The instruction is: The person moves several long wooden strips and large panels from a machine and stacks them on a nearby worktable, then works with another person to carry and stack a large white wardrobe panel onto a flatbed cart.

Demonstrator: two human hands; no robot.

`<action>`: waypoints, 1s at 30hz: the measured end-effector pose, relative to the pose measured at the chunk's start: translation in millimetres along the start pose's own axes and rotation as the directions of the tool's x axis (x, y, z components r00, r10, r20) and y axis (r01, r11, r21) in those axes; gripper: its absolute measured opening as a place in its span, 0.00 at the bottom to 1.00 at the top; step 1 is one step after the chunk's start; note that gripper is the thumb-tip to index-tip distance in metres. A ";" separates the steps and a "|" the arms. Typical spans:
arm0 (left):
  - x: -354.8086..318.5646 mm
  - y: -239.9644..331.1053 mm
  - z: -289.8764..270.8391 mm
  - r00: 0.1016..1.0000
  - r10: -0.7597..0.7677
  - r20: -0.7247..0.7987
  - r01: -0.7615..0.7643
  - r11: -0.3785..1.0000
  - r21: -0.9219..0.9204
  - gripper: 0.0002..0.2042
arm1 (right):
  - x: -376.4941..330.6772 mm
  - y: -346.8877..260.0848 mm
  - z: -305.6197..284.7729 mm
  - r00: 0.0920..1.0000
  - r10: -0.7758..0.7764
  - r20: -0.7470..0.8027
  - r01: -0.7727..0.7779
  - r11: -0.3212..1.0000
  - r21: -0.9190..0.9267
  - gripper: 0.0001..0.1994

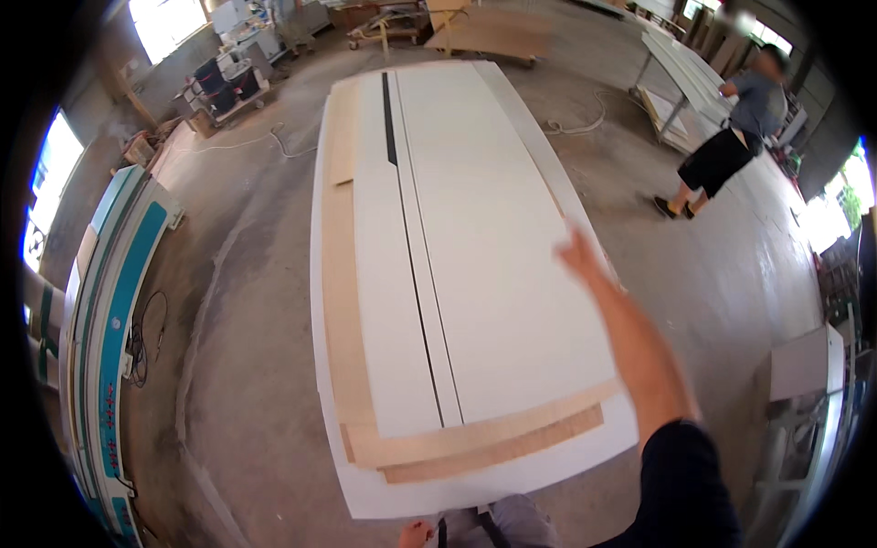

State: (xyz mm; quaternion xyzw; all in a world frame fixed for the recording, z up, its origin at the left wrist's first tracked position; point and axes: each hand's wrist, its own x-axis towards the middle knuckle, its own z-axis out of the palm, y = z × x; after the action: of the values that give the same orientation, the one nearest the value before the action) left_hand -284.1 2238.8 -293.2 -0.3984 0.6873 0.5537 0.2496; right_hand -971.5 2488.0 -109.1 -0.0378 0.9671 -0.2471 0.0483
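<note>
A long white panel (493, 247) lies flat in front of me, with two thin dark lines running along it and a black strip (388, 119) in its far part. Tan wood strips border it: one along the left side (342, 274) and doubled strips (493, 443) across the near end. My right hand (577, 254) is stretched out over the panel's right edge, close to the strip there; its fingers are smeared by motion. My left hand (416, 533) hangs low by my waist, beside the panel's near edge and partly cut off by the frame, its fingers too small to read.
A long teal and white machine (123, 347) stands on the left, with a black cable (142, 338) on the floor beside it. At the far right another person (735, 137) stands by a long bench (685, 78). Boards on a cart (489, 36) stand beyond the panel.
</note>
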 end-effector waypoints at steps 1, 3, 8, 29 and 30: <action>-2.2 3.7 -4.1 0.998 -0.066 0.013 0.066 0.998 -0.023 0.11 | 33.2 -38.6 -61.6 0.995 -0.085 -0.051 0.081 0.995 -0.065 0.40; -37.0 57.0 -18.8 0.989 -0.150 0.006 0.150 0.981 -0.126 0.11 | 63.2 -124.1 -178.0 0.974 -0.173 -0.148 0.165 0.984 -0.060 0.37; -5.6 -11.0 -13.4 0.968 -0.247 0.046 0.251 0.942 -0.224 0.08 | 43.1 -167.1 -155.8 0.909 -0.290 -0.299 0.302 0.953 -0.008 0.30; -75.5 -63.1 -19.3 0.941 -0.339 -0.018 0.338 0.941 -0.024 0.11 | -316.1 129.9 247.0 0.413 0.527 0.743 -0.637 -0.416 0.649 0.19; -76.6 -61.0 -18.3 0.941 -0.337 -0.015 0.336 0.941 -0.031 0.11 | -310.0 125.3 248.1 0.431 0.506 0.747 -0.610 -0.447 0.654 0.20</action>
State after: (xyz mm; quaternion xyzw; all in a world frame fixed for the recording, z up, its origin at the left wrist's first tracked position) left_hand -189.2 2237.8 -262.6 -0.5189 0.6036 0.5087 0.3281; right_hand -642.1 2510.1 -362.9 0.5170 0.3614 -0.7441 0.2198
